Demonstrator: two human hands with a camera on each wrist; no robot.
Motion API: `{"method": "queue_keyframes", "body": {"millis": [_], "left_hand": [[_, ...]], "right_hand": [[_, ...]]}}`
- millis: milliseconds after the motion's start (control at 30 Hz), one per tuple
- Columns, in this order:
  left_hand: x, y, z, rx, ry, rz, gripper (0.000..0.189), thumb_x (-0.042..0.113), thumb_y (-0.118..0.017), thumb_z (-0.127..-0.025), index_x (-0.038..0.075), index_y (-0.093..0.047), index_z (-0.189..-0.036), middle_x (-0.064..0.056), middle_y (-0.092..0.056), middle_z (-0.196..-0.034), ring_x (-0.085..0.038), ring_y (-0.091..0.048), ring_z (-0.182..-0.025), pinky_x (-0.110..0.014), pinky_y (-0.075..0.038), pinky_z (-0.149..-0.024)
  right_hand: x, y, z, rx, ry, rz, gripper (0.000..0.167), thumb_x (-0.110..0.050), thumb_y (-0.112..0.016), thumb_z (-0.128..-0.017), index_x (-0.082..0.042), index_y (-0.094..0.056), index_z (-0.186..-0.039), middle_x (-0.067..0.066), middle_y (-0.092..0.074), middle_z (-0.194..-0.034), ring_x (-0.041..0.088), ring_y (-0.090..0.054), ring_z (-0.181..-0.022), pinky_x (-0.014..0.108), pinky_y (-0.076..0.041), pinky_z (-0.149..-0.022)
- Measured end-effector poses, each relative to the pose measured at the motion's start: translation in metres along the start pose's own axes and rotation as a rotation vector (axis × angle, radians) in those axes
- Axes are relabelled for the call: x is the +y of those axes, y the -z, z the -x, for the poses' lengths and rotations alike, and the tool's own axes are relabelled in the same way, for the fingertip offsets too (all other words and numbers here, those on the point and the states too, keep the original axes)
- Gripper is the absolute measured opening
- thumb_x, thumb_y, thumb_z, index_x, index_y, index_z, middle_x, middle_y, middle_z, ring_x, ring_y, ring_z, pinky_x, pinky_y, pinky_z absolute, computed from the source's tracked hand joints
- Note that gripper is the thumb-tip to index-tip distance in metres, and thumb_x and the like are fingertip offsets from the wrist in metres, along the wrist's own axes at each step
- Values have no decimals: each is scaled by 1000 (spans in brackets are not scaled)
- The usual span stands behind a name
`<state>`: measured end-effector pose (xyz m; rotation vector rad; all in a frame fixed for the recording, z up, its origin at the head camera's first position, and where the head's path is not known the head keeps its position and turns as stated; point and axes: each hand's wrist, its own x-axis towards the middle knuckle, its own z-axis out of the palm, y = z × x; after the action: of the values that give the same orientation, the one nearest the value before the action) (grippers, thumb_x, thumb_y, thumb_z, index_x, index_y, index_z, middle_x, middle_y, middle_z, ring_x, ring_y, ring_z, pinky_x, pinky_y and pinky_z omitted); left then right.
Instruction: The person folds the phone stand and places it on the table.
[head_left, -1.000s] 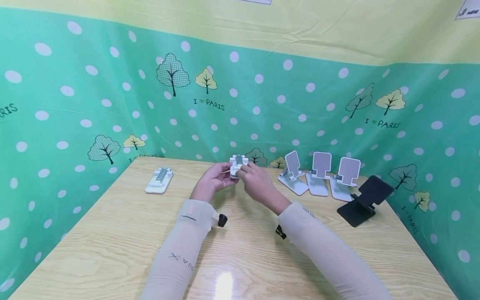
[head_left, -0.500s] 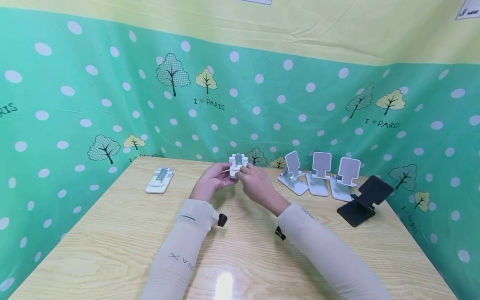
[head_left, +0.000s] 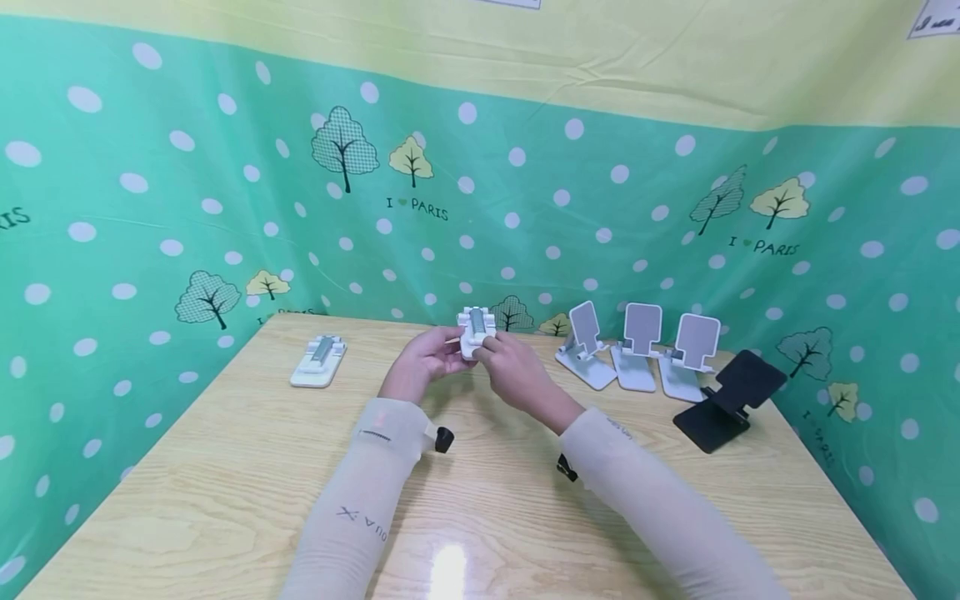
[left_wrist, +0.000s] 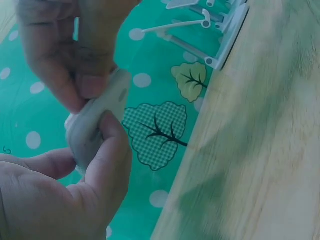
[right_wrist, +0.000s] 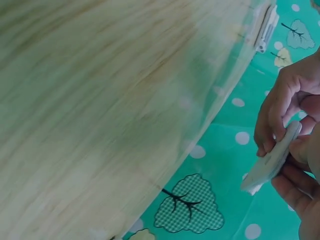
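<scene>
Both hands hold a folded white phone stand (head_left: 472,327) off the table near its far edge. My left hand (head_left: 429,357) grips it from the left, the thumb on one face and fingers on the other in the left wrist view. My right hand (head_left: 517,371) pinches its near right part with thumb and curled fingers. In the right wrist view the stand (right_wrist: 272,157) shows edge-on between the two hands. Its grey hinged arm faces up; fingers cover its lower part. A second folded white phone stand (head_left: 318,362) lies on the table to the left.
Three unfolded white phone stands with grey pads, the left one (head_left: 587,346), the middle one (head_left: 642,342) and the right one (head_left: 693,354), stand at the back right. Beside them is an unfolded black phone stand (head_left: 731,402). A green patterned cloth (head_left: 480,167) hangs behind the wooden table (head_left: 187,500).
The right hand's fingers have shifted slightly toward the near right corner of the held phone stand. The left hand keeps its grip; the other stands have not moved.
</scene>
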<state>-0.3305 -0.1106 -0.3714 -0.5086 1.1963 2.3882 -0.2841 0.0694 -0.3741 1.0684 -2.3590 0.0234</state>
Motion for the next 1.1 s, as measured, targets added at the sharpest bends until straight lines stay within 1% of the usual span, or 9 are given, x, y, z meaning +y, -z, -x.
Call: {"method": "queue_keyframes", "body": {"millis": [133,267,400,500,633,767,900,1000,1100], "left_hand": [[-2,3,-3,3,-4,-32,40,8,-55,-105,0,-48,-143,-23,-55,-139,-32,-62,-110,-48,-49,-108],[-1,4,-3,1,3,-28,43,8,-54,-105,1,-46,-147,-22,-55,-140,-30,-62,-110,-46,-52,-106],[2,7,-4,14,8,2,45,10,-55,-105,1,-44,-148,-21,-55,-140,-31,-61,-116,-44,-51,-106],[5,9,-4,27,13,25,44,10,-55,-105,2,-45,-147,-20,-55,-139,-31,-59,-120,-44,-49,-109],[9,13,-2,45,2,13,43,10,-54,-105,5,-45,-147,-19,-56,-137,-31,-58,-122,-45,-49,-109],[11,18,-2,60,1,6,41,10,-54,-106,6,-46,-145,-17,-56,-135,-30,-57,-123,-45,-46,-112],[13,23,-2,46,-2,-24,43,10,-53,-106,5,-43,-148,-18,-52,-142,-31,-54,-125,-47,-42,-115],[15,29,-2,39,-22,-68,46,10,-52,-106,4,-41,-151,-18,-49,-148,-32,-54,-126,-49,-40,-116],[19,37,0,52,-46,-100,47,10,-53,-106,3,-41,-151,-19,-49,-149,-31,-57,-122,-49,-43,-114]], "right_hand": [[6,-4,6,-27,1,-75,25,4,-69,-88,-7,-76,-110,7,-73,-102,21,-63,-90,27,-57,-74],[17,-5,13,7,-31,-175,16,1,-70,-92,-3,-76,-106,10,-74,-102,24,-67,-94,32,-60,-82],[33,-4,22,33,-104,-212,13,-5,-70,-95,-2,-75,-106,11,-74,-103,27,-68,-97,37,-60,-87],[47,-4,29,57,-164,-238,15,-7,-69,-96,-1,-74,-108,13,-73,-104,30,-68,-97,41,-60,-86],[66,-4,35,101,-247,-254,17,-8,-69,-97,0,-73,-111,15,-73,-105,32,-66,-99,44,-58,-87],[81,-3,39,106,-359,-290,19,-8,-67,-97,1,-71,-114,18,-70,-112,36,-65,-105,49,-57,-92],[93,-2,44,117,-488,-310,23,-9,-63,-100,3,-68,-119,21,-67,-118,38,-62,-110,52,-55,-93],[101,-4,47,168,-544,-290,28,-11,-61,-101,4,-65,-125,22,-65,-120,40,-59,-113,54,-53,-95],[107,-4,49,242,-567,-291,30,-10,-60,-101,6,-63,-127,24,-64,-120,43,-56,-114,55,-51,-97]]}}
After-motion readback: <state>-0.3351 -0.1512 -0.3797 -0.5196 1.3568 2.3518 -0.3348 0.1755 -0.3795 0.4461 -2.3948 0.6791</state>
